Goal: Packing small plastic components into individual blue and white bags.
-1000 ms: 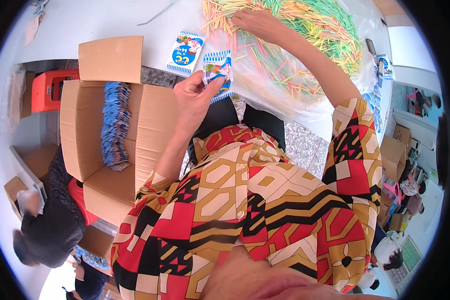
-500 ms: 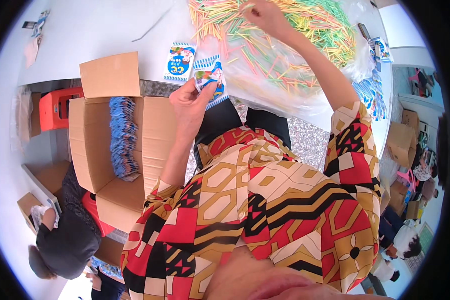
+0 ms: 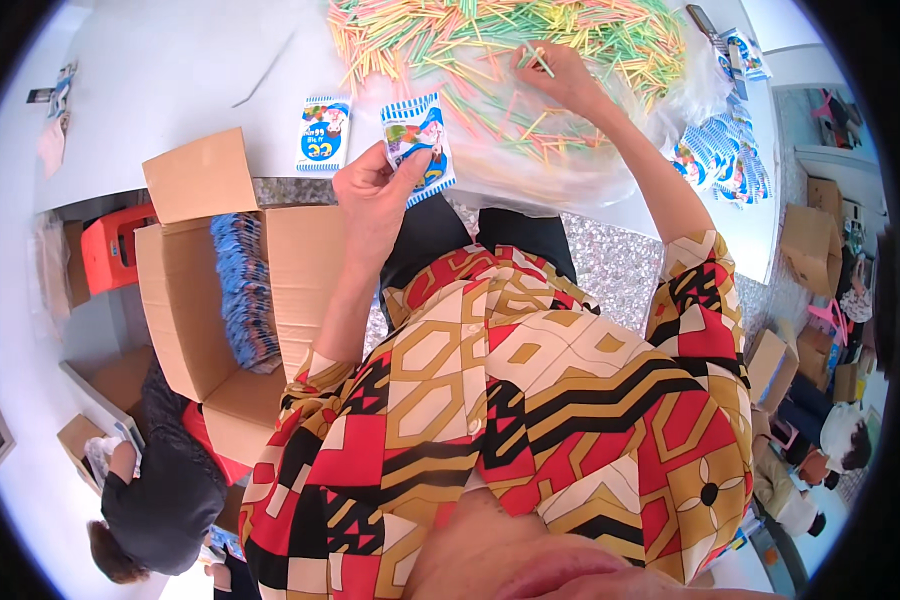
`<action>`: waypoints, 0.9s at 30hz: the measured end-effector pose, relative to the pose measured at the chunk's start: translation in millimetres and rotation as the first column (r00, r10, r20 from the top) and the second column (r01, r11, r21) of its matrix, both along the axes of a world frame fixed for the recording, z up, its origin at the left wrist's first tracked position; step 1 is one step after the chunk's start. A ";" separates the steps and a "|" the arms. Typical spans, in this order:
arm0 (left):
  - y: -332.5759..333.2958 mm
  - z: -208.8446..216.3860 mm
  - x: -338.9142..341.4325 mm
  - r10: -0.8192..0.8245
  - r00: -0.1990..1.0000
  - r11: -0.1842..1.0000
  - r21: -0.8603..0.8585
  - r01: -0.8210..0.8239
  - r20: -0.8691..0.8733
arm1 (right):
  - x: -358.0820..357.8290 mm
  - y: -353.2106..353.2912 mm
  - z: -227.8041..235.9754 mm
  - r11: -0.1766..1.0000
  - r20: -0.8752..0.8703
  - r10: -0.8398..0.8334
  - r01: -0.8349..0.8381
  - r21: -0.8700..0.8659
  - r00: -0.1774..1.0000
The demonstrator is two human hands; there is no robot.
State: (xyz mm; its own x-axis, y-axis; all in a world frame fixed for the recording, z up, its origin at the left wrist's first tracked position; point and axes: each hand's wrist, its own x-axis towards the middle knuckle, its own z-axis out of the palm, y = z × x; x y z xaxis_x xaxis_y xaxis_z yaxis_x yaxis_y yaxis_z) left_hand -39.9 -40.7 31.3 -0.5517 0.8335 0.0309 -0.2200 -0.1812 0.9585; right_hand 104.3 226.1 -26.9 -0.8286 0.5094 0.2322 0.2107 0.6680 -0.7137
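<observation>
My left hand is closed on a small blue-and-white packet, its thumb across the packet's front, just above the table's near edge. At the near side of a big pile of pastel sticks, pink, yellow and green, my right hand pinches a few short pale-green sticks. The pile lies on clear plastic sheeting. A second packet of the same kind lies flat on the white table, left of the held one.
An open cardboard box with a row of blue packets stands at my left, beside a red stool. More packets are fanned out at the table's right edge, below a dark-handled tool. Other people work nearby.
My right hand has drawn back from the pile toward me, with sticks now showing between its fingers. My left hand still holds the packet. The whole view has shifted slightly.
</observation>
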 end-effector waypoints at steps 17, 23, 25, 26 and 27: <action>48.3 -27.0 6.1 -0.077 0.951 0.997 -0.042 0.067 -0.299 | 10.0 -37.0 131.2 0.880 -0.110 -0.077 0.015 -0.475 0.991; 62.4 -19.5 19.6 -0.082 0.924 0.994 0.037 0.103 -0.374 | 9.9 -60.6 168.3 0.853 -0.095 0.073 -0.112 -0.510 0.993; 63.2 -22.2 20.0 -0.088 0.919 0.993 0.041 0.112 -0.384 | 11.0 -61.8 169.2 0.882 -0.125 0.169 -0.207 -0.424 0.978; 64.2 -23.6 20.5 -0.096 0.913 0.991 0.044 0.123 -0.396 | 6.2 -55.2 156.5 0.882 -0.126 0.167 -0.205 -0.424 0.978; 65.5 -23.0 21.6 -0.106 0.912 0.990 0.044 0.134 -0.396 | -1.9 -42.8 134.0 0.863 -0.446 0.382 -0.485 -0.140 0.809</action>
